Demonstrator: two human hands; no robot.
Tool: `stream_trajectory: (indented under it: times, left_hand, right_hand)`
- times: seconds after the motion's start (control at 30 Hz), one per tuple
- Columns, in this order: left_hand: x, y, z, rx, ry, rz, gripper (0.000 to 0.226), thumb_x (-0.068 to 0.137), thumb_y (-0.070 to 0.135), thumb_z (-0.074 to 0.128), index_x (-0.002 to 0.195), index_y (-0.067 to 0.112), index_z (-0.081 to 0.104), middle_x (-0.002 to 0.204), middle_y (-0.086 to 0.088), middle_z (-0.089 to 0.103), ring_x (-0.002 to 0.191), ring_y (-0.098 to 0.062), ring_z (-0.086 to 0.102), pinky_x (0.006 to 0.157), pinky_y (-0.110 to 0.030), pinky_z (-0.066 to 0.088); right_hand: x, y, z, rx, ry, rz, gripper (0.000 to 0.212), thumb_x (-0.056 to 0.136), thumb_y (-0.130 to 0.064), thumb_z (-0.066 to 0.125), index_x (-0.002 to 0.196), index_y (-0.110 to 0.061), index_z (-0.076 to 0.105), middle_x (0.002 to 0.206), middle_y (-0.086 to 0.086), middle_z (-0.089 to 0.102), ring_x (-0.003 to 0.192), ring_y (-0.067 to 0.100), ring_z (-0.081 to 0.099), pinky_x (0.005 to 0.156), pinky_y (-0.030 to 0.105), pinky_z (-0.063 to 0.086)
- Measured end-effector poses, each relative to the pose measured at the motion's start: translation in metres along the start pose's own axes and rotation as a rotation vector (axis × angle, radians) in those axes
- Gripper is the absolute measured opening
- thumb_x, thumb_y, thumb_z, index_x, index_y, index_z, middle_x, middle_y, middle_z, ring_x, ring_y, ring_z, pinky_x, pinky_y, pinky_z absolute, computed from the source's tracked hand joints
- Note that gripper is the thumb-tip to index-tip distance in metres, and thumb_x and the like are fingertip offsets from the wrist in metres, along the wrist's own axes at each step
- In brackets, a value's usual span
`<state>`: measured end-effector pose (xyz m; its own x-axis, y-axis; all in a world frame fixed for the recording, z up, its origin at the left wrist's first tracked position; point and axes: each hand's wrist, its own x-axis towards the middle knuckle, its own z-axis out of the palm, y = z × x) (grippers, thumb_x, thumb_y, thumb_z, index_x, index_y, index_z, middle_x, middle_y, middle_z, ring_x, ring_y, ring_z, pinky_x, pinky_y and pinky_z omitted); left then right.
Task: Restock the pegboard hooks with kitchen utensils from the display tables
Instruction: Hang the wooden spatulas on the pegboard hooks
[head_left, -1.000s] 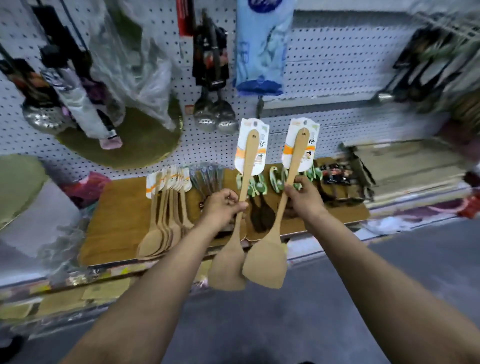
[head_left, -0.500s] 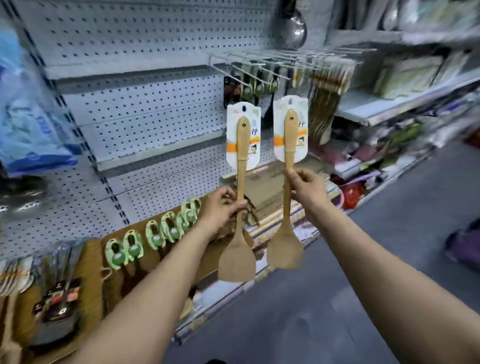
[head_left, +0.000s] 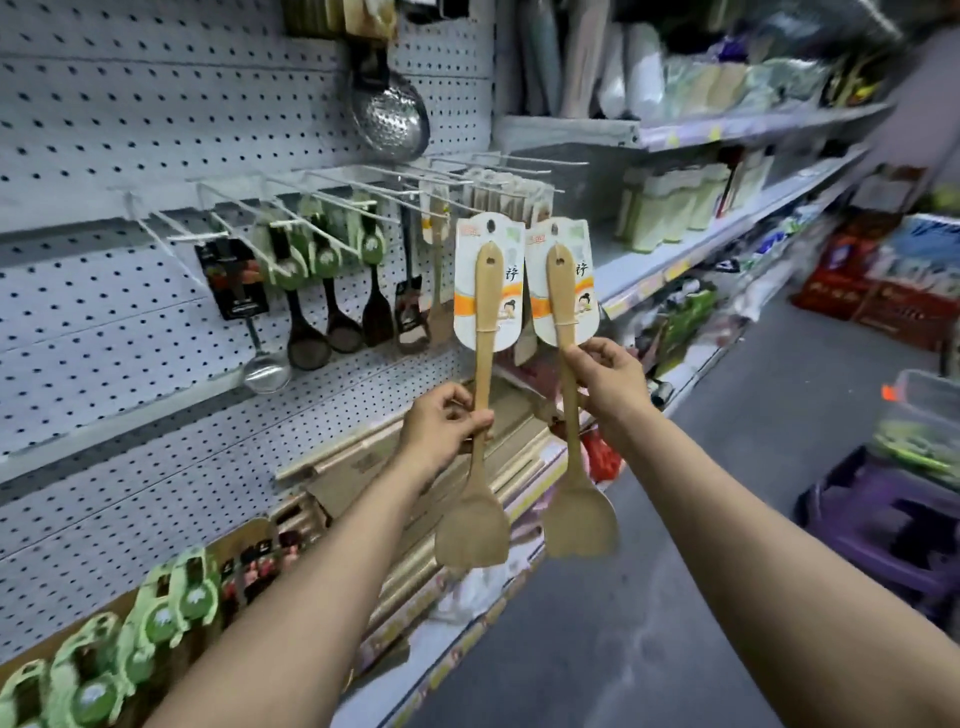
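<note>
Against a shop aisle's pegboard (head_left: 156, 332), two carded wooden spatulas are held upright, one pinched mid-handle by each hand's fingers, left hand (head_left: 441, 426) and right hand (head_left: 608, 379), card holes raised level with the wire hooks (head_left: 363, 179) for hanging.

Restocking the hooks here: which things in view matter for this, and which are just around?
For the job:
left hand, gripping one wooden spatula
right hand, gripping the other wooden spatula
pegboard hooks

Just around:
metal skimmer
dark ladles
green-packaged items
purple crate
</note>
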<state>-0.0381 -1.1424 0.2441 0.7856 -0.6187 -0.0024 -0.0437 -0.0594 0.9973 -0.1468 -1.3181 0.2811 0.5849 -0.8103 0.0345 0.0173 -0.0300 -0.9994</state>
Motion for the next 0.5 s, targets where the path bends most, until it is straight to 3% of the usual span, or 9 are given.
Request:
stream_trajectory:
  times: [0.13,0.23,0.4,0.5]
  left_hand:
    - [0.068,0.011,0.046,0.004,0.008,-0.02,0.025,0.082,-0.003,0.071,0.077,0.012,0.051,0.083,-0.022,0.066,0.08,-0.039,0.071,0.078,-0.057,0.058]
    - [0.102,0.015,0.068,0.036,0.019,-0.045,0.023,0.082,-0.001,0.072,0.077,0.012,0.053,0.083,-0.02,0.068,0.081,-0.038,0.073,0.079,-0.056,0.058]
    - [0.16,0.012,0.106,0.08,0.115,-0.071,0.02,0.083,0.003,0.073,0.081,0.007,0.053,0.088,-0.02,0.071,0.079,-0.031,0.074,0.078,-0.053,0.059]
    - [0.183,0.009,0.126,0.131,0.207,-0.074,0.02,0.082,0.01,0.076,0.081,0.01,0.056,0.091,-0.018,0.073,0.081,-0.028,0.074,0.078,-0.048,0.06]
  right_hand:
    - [0.083,-0.006,-0.024,-0.035,0.003,0.003,0.021,0.088,-0.035,0.073,0.086,-0.015,0.068,0.075,0.005,0.068,0.072,0.024,0.064,0.08,0.05,0.057]
    - [0.128,-0.003,-0.036,-0.067,-0.02,0.028,0.024,0.086,-0.039,0.075,0.084,-0.015,0.071,0.07,0.004,0.069,0.069,0.024,0.065,0.074,0.044,0.058]
    - [0.213,0.006,-0.047,0.015,-0.121,0.094,0.025,0.091,-0.031,0.072,0.072,-0.017,0.062,0.056,0.001,0.06,0.05,0.018,0.055,0.044,0.024,0.046]
    - [0.258,0.007,-0.049,0.003,-0.254,0.089,0.024,0.092,-0.029,0.07,0.081,-0.009,0.066,0.064,0.005,0.065,0.055,0.019,0.059,0.042,0.021,0.048]
